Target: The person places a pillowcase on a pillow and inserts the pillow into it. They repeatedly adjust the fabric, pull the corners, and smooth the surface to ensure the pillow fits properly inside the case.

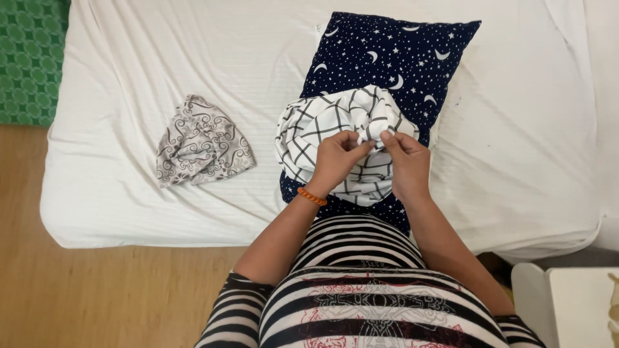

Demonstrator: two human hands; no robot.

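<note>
Both hands — left hand (335, 160), right hand (407, 162) — pinch the checked cloth (322, 125) bunched over the starry pillow (400, 48)

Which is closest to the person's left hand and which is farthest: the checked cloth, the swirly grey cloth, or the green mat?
1. Checked cloth: pinched by the left hand, over the starry pillow.
2. Swirly grey cloth: lying to the left on the white sheet.
3. Green mat: far top-left corner.

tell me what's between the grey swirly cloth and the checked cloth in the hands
Only bare white sheet lies between the grey patterned cloth and the checked cloth, seen in the head view.
</note>
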